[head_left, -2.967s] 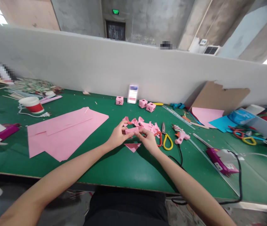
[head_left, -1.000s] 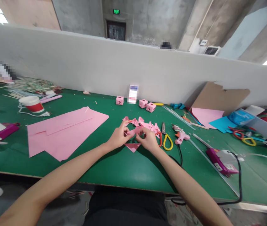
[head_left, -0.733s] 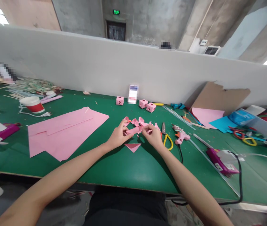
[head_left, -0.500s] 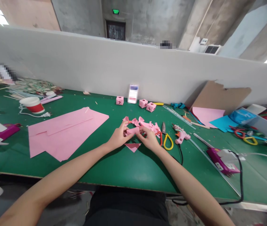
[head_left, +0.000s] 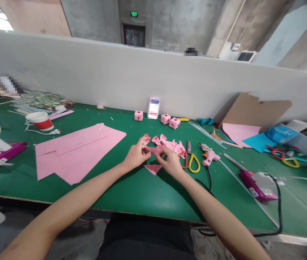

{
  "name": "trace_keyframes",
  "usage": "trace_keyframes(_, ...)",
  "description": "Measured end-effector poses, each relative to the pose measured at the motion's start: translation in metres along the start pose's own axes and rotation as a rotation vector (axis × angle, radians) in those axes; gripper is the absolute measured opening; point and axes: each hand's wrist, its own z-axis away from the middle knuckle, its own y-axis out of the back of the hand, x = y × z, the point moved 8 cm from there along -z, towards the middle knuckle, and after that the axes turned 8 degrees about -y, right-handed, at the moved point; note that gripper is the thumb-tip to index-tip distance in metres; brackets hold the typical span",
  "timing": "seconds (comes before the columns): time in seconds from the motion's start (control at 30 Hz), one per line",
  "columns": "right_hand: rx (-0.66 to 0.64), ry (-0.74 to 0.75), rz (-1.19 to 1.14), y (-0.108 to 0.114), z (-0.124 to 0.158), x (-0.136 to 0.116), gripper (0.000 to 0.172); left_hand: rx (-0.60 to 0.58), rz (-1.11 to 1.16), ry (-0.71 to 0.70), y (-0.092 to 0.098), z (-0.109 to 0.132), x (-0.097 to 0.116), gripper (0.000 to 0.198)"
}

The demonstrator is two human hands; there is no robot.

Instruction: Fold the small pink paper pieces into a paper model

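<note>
Between my two hands is a small piece of pink paper (head_left: 151, 150), pinched at both ends above the table. My left hand (head_left: 136, 154) grips its left end, fingers closed. Thumb and fingers of my right hand (head_left: 169, 159) close on the other end and hide part of it. Below the hands a flat pink paper triangle (head_left: 153, 169) lies on the green tabletop. Folded pink pieces and scraps (head_left: 173, 145) are heaped just beyond my right hand. Scissors (head_left: 194, 162) with red and yellow handles lie beside that hand.
Large pink sheets (head_left: 80, 153) cover the left. Pink paper cubes (head_left: 138, 115) stand at the back near a phone (head_left: 154, 108). To the right lie a pink glue gun (head_left: 210, 155), its black cable and a purple power strip (head_left: 258, 186). A paper cup (head_left: 39, 121) stands far left.
The pink paper between my fingers has turned and now looks narrower. My hands have shifted only slightly. The view has moved a little, and the things on the table stay put.
</note>
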Motion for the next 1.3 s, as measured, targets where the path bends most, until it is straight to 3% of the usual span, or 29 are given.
trace_keyframes(0.7,0.036,-0.125,-0.109,0.014,0.004,-0.003,0.02,-0.053,-0.376,-0.173,-0.005,0.005,0.012,0.041)
trace_keyframes(0.87,0.122,-0.146,-0.186,0.026,0.003,0.001,0.023,-0.005,-0.251,-0.114,0.004,0.001,0.003,0.04)
trace_keyframes(1.0,0.063,-0.158,-0.18,0.021,0.003,0.004,0.023,0.066,-0.001,-0.035,0.009,0.001,-0.002,0.036)
trace_keyframes(1.1,0.03,-0.132,-0.129,0.014,0.004,0.002,0.022,0.028,0.106,-0.067,0.002,0.005,0.006,0.036)
trace_keyframes(1.2,0.029,-0.104,-0.121,0.012,0.004,0.0,0.022,-0.036,0.094,-0.119,-0.007,0.01,0.015,0.039)
trace_keyframes(1.3,0.023,-0.091,-0.128,0.011,0.005,-0.001,0.022,-0.03,0.03,-0.112,-0.007,0.011,0.015,0.044)
